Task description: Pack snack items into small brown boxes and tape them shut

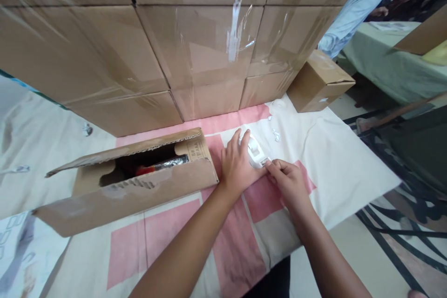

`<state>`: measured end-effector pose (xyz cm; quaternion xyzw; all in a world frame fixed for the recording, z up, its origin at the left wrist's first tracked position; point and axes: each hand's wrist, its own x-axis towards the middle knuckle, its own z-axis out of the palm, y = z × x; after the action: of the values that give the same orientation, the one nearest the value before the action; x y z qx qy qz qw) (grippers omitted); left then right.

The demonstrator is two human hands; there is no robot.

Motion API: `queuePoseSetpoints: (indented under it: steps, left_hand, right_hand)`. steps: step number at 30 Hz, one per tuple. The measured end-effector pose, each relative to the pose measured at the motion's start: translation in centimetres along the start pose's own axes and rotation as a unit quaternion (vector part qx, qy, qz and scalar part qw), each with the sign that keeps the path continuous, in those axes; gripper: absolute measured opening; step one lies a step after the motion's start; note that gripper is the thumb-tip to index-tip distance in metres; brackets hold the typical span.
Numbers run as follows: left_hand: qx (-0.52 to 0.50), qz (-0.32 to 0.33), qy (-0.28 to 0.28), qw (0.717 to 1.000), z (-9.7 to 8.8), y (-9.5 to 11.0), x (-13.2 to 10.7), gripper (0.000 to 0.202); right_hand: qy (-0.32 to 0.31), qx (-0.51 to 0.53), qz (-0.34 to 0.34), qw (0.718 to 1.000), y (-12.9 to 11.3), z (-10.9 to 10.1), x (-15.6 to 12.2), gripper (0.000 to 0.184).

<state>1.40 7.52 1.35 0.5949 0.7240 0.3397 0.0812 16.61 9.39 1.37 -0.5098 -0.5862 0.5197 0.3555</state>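
Observation:
On the pink-and-cream cloth [230, 237], a white rounded tape dispenser [257, 151] sits between my hands. My left hand [237, 160] is wrapped round its left side, with the fingers reaching over the top. At its near end, my right hand [285, 174] is closed in a pinch, thumb and finger at the tape outlet. Any strip of tape between those fingers is too small to make out. Left of my hands stands an open cardboard box [139, 195], flaps up, with a red and black shiny packet [164, 165] partly visible inside.
A wall of stacked, taped cartons [209, 46] rises directly behind my hands. A smaller closed carton [319, 81] sits at the back right. Crumpled clear scraps [275, 135] lie beyond the dispenser. A person in light blue clothing [352, 9] is at the upper right, near a green-covered table [387, 65].

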Motion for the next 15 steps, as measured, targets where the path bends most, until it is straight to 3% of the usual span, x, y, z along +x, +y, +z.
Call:
queuePoseSetpoints:
  steps: [15]
  left_hand:
    - [-0.001,-0.002,-0.001,1.000,-0.2,0.2,0.0,0.095]
  right_hand:
    - [-0.002,0.040,0.027,0.999,-0.9,0.6,-0.4,0.051]
